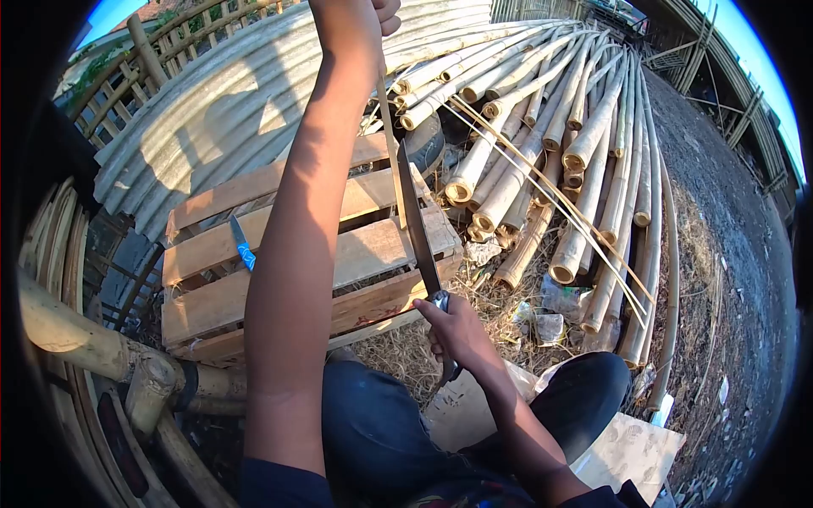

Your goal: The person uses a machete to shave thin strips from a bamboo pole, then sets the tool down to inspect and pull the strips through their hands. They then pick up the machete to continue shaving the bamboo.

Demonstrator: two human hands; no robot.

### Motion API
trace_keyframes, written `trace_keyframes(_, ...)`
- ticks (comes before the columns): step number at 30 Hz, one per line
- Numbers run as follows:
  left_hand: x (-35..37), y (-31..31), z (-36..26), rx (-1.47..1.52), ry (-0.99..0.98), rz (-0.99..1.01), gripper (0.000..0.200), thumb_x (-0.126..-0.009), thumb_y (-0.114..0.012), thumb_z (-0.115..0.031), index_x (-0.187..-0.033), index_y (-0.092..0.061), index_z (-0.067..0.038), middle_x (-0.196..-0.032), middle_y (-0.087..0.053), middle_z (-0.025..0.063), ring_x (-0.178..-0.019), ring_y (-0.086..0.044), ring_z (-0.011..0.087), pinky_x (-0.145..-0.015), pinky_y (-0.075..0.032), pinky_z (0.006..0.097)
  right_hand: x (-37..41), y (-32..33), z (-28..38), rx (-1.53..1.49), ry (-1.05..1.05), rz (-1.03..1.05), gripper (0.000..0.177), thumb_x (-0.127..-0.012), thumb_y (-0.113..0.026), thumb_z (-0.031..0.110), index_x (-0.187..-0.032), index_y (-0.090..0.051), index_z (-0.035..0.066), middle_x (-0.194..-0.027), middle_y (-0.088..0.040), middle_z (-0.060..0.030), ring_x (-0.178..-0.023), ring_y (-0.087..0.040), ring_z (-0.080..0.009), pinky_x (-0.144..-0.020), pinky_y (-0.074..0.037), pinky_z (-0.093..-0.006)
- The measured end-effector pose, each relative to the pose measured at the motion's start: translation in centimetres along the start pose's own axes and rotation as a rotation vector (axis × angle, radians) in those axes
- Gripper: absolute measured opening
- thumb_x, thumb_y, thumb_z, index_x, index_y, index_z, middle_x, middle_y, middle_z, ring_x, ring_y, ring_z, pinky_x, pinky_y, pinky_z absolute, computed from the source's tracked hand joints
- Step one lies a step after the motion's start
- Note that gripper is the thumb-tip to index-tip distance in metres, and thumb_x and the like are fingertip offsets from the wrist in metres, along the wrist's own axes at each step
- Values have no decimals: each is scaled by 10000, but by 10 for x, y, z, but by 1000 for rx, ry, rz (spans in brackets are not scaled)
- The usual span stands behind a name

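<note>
Your right hand (455, 332) is clamped round the knife (418, 222) handle. The blade rises above your fingers, its long axis near upright, tip up and slightly left over the wooden pallet (254, 245). High above the pallet, your left hand (373, 13) curls round the bamboo strip (385, 110), which hangs down to the blade.

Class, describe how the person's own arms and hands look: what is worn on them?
The left arm and right arm are bare up to short dark blue sleeves. The left hand, partly cut off at the frame's top, and right hand wear no gloves; no watch or ring shows.
</note>
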State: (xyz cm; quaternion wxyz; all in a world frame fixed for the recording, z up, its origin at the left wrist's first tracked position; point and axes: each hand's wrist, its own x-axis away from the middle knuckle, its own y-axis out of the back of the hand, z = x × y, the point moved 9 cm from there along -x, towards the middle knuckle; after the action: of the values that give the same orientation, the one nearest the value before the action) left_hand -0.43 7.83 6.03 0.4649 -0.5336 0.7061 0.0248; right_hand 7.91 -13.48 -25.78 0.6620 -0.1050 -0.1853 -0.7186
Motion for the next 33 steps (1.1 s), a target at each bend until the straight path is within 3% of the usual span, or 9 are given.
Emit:
trace_keyframes(7,3,-18,8,-5,37,75,344,-1040,-394,-262,-718,-365,-146,-506,-251,-60,-362,-217,55,-346,-157,244,-1,16,25,171,182,-40,385,-938,-616,356,-816,-530,1,-541,-509,-37,-445,-516,-126,-421,-405,-279)
trace_keyframes(9,2,-14,8,-58,32,51,337,-1039,-394,-271,-727,-370,-146,-510,-261,-58,-365,-223,56,-342,-160,242,3,17,8,39,31,73,366,-939,-618,341,-812,-528,10,-537,-498,-28,-432,-500,-120,-406,-387,-273)
trace_keyframes(11,1,-12,13,-63,92,38,337,-1039,-392,-282,-730,-372,-147,-516,-268,-60,-368,-225,57,-339,-164,241,1,21,8,4,52,63,355,-935,-626,329,-806,-515,17,-533,-476,-19,-423,-485,-112,-387,-372,-276)
trace_keyframes(17,2,-13,11,0,122,77,376,-1035,-416,-362,-722,-376,-158,-517,-250,-65,-369,-219,57,-341,-150,238,10,9,106,-214,235,27,363,-936,-632,333,-809,-464,37,-525,-460,-16,-392,-458,-109,-368,-374,-284)
trace_keyframes(20,4,-4,2,18,38,60,425,-1000,-501,-410,-687,-368,-154,-539,-187,-77,-424,-145,43,-395,-92,247,-10,-7,102,-274,286,38,383,-937,-630,350,-803,-455,37,-524,-461,-20,-388,-465,-119,-368,-385,-292)
trace_keyframes(25,12,-2,-5,7,49,22,421,-1006,-488,-409,-693,-371,-154,-542,-182,-80,-432,-139,44,-400,-97,246,-4,-17,21,-273,60,-35,329,-962,-591,299,-807,-479,29,-505,-474,-24,-387,-470,-126,-368,-386,-284)
trace_keyframes(27,14,-15,-1,-6,82,96,419,-1007,-485,-412,-698,-372,-154,-541,-181,-78,-431,-139,44,-400,-96,246,-5,-12,24,-240,23,-59,325,-962,-590,294,-801,-475,37,-503,-472,-23,-386,-468,-125,-368,-381,-284)
trace_keyframes(30,11,-23,6,20,86,138,402,-1015,-465,-400,-716,-378,-146,-530,-220,-68,-402,-177,50,-374,-125,241,-19,-10,73,-379,248,47,348,-958,-596,302,-764,-454,50,-512,-471,-18,-388,-465,-124,-367,-366,-288)
trace_keyframes(33,6,-26,11,10,101,133,401,-1032,-423,-389,-716,-377,-146,-514,-253,-63,-369,-211,57,-347,-152,240,-21,-17,34,-379,87,-5,367,-952,-599,330,-769,-473,39,-513,-467,-26,-390,-466,-133,-376,-374,-290)
